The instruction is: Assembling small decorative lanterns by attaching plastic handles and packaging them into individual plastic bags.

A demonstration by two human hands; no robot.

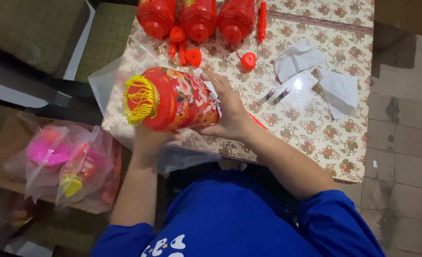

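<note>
A red lantern (pixel 175 99) with a yellow fringe and a printed picture on its side lies sideways over the near edge of the table (pixel 316 128). My left hand (pixel 149 138) supports it from underneath at the fringe end. My right hand (pixel 227 112) grips its other end, with white paper showing under the fingers. Three more red lanterns (pixel 197 18) stand in a row at the far edge of the table. Loose red caps (pixel 248 60) and small red sticks (pixel 182 51) lie just behind the held lantern.
Two small batteries (pixel 275 95) and two white paper sheets (pixel 337 90) lie on the flower-patterned table to the right. A clear plastic bag (pixel 106 85) hangs at the table's left edge. A cardboard box (pixel 11 143) with bagged pink and red toys (pixel 63 162) sits on the floor at left.
</note>
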